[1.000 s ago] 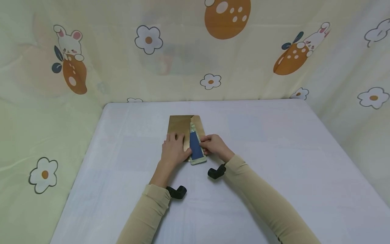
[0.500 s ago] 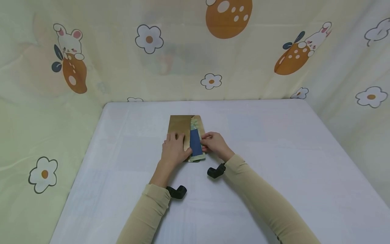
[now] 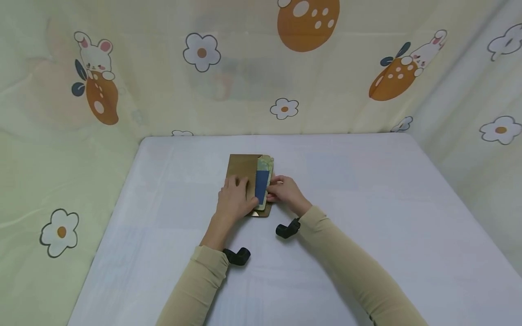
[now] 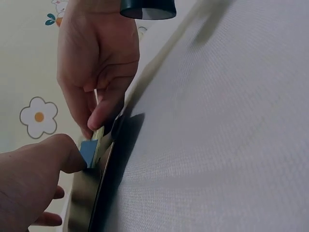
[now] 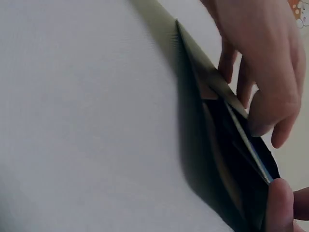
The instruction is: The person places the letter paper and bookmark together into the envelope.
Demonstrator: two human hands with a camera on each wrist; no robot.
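A flat brown envelope (image 3: 242, 165) lies in the middle of the table. Along its right side shows a thin pale green packet with a blue panel (image 3: 262, 183), partly under the brown sheet. My left hand (image 3: 234, 199) rests on the envelope with fingers spread, its thumb at the packet's blue panel. With thumb and fingertips my right hand (image 3: 287, 194) pinches the right edge. In the right wrist view the envelope's side (image 5: 227, 159) gapes, dark within, and the packet's thin edge (image 5: 246, 137) runs inside; the right thumb (image 5: 280, 205) presses at its near end.
A white cloth covers the table (image 3: 359, 194). Patterned curtain (image 3: 244, 81) hangs behind and at both sides. A black wrist camera (image 3: 238, 256) sits on the left wrist and another black camera (image 3: 287, 228) on the right.
The packet has slid up and left from sticking out below the envelope to lying within its outline. The right hand has shifted slightly with it; the left hand stays almost in place.
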